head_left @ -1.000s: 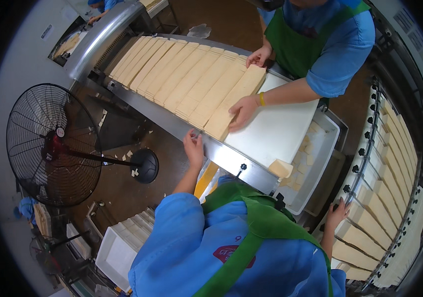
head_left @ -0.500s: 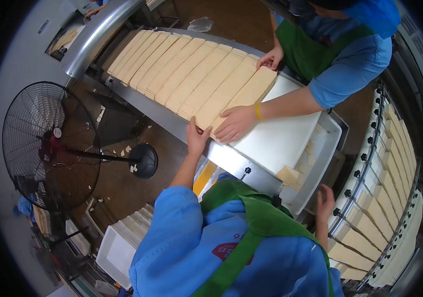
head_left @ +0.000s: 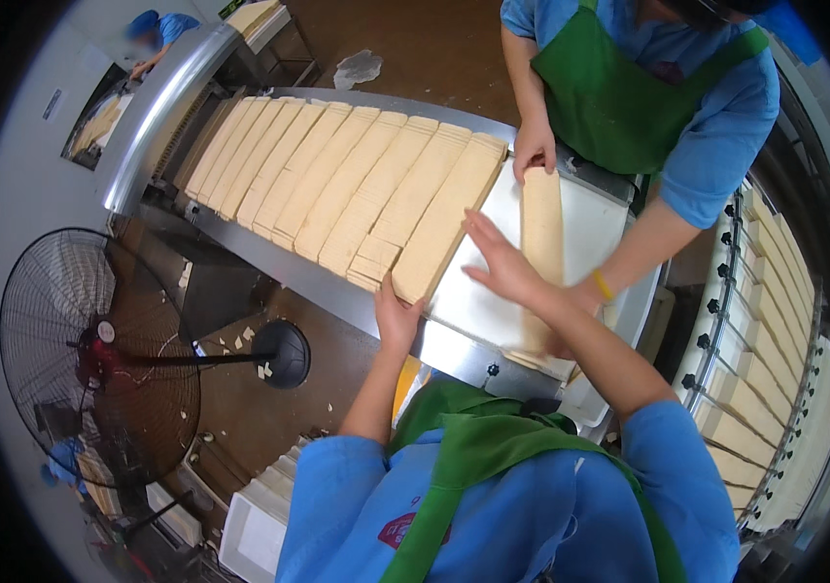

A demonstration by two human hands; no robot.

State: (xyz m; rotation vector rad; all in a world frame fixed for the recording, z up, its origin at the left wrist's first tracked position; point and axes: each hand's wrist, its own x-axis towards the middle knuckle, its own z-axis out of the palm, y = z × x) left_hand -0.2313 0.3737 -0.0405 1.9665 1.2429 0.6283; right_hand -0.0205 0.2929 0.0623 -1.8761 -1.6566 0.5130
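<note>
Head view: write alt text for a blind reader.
Left hand touches the near end of a long pale slab on a steel conveyor; right hand hovers open. A co-worker opposite grips a separate slab.

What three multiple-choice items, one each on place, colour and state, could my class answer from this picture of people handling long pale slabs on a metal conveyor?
1. Where does the fan stand?
A. left of the conveyor
B. on the conveyor
C. behind the co-worker

2. What colour is the co-worker's apron?
A. red
B. green
C. white

3. How is the wearer's right hand?
A. fist closed
B. open, fingers spread
C. gripping a tool

Answers: 1 A, the fan stands on the floor left of the conveyor. 2 B, it is green over a blue shirt. 3 B, the hand lies flat beside the slab.
</note>
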